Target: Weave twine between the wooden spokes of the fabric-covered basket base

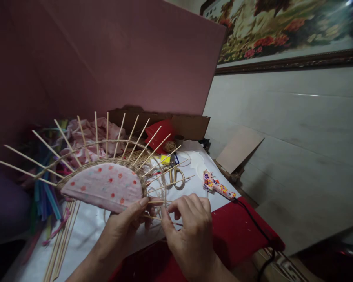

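Observation:
A half-round panel [101,186], covered in pale pink cloth with red flower spots, has a braided cord edge. Thin wooden sticks [44,145] fan outward from its curve. A strand of twine [85,145] arcs across the sticks, some way out from the edge. My left hand [125,221] grips the panel at its lower right corner, thumb on top and the other fingers underneath. At the lowest sticks on the right, my right hand [191,225] has thumb and fingers closed on the twine near where it crosses the sticks. The fingertips partly hide that crossing.
Gold-handled scissors [176,178], a ball of twine [170,146] and a flower-patterned glue gun [217,186] with a black cord lie on the white-covered table. Loose sticks [61,239] and coloured strips [45,199] are at left. A red cloth [238,225] covers the near right edge.

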A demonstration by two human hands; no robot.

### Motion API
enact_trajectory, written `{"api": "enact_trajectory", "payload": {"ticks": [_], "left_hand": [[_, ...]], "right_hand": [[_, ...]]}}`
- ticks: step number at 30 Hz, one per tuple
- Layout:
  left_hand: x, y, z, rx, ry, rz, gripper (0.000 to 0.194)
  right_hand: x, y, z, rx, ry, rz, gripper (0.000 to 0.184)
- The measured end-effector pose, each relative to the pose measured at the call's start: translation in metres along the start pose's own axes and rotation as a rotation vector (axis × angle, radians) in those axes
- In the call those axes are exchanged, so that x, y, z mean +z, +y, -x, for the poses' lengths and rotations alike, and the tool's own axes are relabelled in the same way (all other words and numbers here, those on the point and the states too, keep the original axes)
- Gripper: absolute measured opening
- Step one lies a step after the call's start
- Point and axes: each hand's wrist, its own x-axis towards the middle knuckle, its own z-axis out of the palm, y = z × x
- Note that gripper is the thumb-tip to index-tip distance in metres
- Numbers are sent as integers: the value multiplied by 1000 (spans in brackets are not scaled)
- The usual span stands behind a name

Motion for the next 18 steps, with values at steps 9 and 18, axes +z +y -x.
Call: {"api": "enact_trajectory", "payload": {"ticks": [9, 18], "left_hand": [[2, -2, -1, 2, 34, 3, 23], [-3, -4, -2, 3, -1, -27, 27]], "right_hand": [[6, 1, 3, 34, 58, -25, 13], [9, 0, 6, 40, 73, -33, 14]]}}
